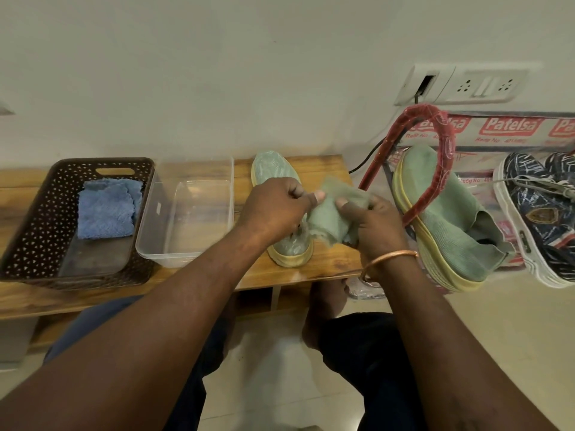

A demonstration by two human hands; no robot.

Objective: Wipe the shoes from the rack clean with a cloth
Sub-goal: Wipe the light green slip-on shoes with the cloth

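— So, where is the green cloth (329, 219)?

— Up between both hands, bunched and a little crumpled. It hangs just above the near end of the green shoe (270, 169) on the wooden table (329, 269).

— And how are the hands holding it?

— Close together, almost touching. The left hand (277, 209) has its fingers curled and pinches the cloth's left edge with the thumb. The right hand (376, 228) grips the right side, thumb on top, and has a copper bangle (389, 258) on its wrist.

— Does either hand touch the shoe?

— I cannot tell. The left hand covers the middle of the shoe, so only the far end and the near end with its yellow sole show.

— How does that shoe lie?

— Upright on its sole, running from far to near, towards the right end of the table.

— What sits left of it?

— A clear plastic container (155, 237) just beside it, then a brown perforated basket (28, 237) further left with a folded blue cloth (105, 209) inside.

— And to the right?

— A rack with a red-wrapped frame (448, 141), standing off the table's right end. A second green shoe (448, 219) leans there, tilted, sole towards the hands. Right of that are navy patterned shoes (535, 206) with white soles, well apart from the hands.
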